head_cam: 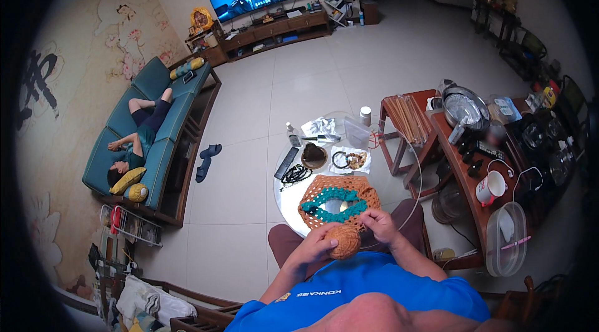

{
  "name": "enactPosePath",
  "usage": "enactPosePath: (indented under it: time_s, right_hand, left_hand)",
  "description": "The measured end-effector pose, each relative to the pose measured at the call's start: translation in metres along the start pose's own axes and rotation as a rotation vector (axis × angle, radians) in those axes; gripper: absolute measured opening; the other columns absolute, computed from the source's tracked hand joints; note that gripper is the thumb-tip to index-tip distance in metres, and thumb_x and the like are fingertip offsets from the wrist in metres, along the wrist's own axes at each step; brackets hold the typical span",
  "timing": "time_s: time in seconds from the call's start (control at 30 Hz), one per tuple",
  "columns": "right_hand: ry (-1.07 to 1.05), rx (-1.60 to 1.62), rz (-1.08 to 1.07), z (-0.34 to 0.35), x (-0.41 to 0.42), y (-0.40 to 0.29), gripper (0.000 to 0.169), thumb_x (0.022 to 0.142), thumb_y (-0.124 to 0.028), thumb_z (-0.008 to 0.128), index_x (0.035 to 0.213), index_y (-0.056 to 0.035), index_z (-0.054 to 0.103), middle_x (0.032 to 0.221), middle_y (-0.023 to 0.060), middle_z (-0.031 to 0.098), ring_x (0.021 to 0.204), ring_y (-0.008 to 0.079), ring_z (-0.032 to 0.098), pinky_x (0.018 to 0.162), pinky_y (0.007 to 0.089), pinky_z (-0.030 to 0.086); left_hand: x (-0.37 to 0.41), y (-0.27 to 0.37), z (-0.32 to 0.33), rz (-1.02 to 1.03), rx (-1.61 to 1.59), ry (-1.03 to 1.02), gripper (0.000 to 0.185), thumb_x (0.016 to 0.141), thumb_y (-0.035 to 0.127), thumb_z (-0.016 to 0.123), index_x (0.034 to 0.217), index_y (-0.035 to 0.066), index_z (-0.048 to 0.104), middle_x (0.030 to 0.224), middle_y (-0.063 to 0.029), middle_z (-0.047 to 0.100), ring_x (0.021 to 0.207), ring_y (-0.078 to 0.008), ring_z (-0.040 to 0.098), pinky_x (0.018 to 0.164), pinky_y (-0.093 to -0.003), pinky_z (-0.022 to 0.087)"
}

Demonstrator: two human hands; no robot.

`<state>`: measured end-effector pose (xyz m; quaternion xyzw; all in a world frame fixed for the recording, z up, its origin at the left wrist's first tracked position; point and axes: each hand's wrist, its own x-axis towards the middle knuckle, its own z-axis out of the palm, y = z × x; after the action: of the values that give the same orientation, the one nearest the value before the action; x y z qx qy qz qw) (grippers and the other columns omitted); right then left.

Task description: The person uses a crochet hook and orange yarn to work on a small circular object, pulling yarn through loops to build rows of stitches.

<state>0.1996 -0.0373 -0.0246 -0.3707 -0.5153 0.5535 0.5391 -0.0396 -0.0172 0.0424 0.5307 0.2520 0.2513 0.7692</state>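
A ball of orange-brown yarn (345, 242) rests in my left hand (318, 245), the thumb lying across its side. My right hand (380, 227) is at the near right edge of a crocheted piece (318, 187), its fingertips pinched together there. Whether they hold yarn, the fabric's edge or a hook is too small to tell. The openwork piece is orange-brown outside, with a teal inner band (330, 196) around an opening. It lies on a round glass table (281, 191) in front of my knees.
On the glass table are a remote control (286, 163), black beads (297, 175), a brown dish (313, 156), bracelets (355, 160) and a spray bottle (293, 135). A wooden side table (449, 145) with a mug (490, 188) stands right. Another person (145, 138) lies on the sofa (117, 114).
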Motion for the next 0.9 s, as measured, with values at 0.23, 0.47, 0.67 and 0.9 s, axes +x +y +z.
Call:
enactPosePath:
  time_s: [0.23, 0.47, 0.67, 0.9]
  right_hand:
    - [-0.018, -0.104, -0.03, 0.003, 0.0, -0.009, 0.017, 0.095, -0.017, 0.059, 0.089, -0.0018, 0.065, 0.078, 0.0011, 0.063, 0.072, 0.0094, 0.057, 0.066, 0.0259, 0.046]
    - [-0.258, -0.564, -0.164, 0.036, -0.002, -0.026, 0.011, 0.089, -0.013, 0.062, 0.095, -0.0054, 0.067, 0.084, 0.0131, 0.066, 0.079, 0.0278, 0.065, 0.072, 0.0371, 0.051]
    - [-0.107, -0.505, -0.245, 0.019, 0.008, -0.06, 0.015, 0.091, -0.017, 0.062, 0.089, -0.0022, 0.066, 0.078, 0.0106, 0.063, 0.071, 0.0237, 0.063, 0.065, 0.0324, 0.049]
    - [0.051, -0.298, -0.033, 0.02, 0.01, -0.018, 0.012, 0.091, -0.012, 0.061, 0.09, -0.0006, 0.065, 0.076, 0.0083, 0.063, 0.07, 0.0165, 0.061, 0.063, 0.0297, 0.048]
  left_hand:
    - [0.003, -0.008, 0.002, 0.223, -0.092, 0.185, 0.069, 0.083, 0.041, 0.068, 0.131, -0.003, 0.046, 0.123, -0.0121, 0.055, 0.115, -0.0196, 0.054, 0.099, -0.0336, 0.043]
    - [0.021, -0.002, 0.014, 0.426, 0.302, 0.615, 0.067, 0.08, 0.028, 0.075, 0.132, -0.002, 0.044, 0.123, -0.0146, 0.055, 0.113, -0.024, 0.056, 0.096, -0.0349, 0.045]
    - [0.018, -0.004, 0.003, 0.312, 0.72, 0.475, 0.059, 0.08, 0.033, 0.075, 0.123, -0.002, 0.055, 0.116, -0.0164, 0.06, 0.107, -0.0278, 0.059, 0.093, -0.0372, 0.046]
    - [0.015, -0.014, -0.002, 0.047, -0.454, -0.039, 0.063, 0.087, 0.032, 0.065, 0.133, -0.005, 0.045, 0.124, -0.0162, 0.056, 0.113, -0.0229, 0.058, 0.097, -0.0352, 0.046]
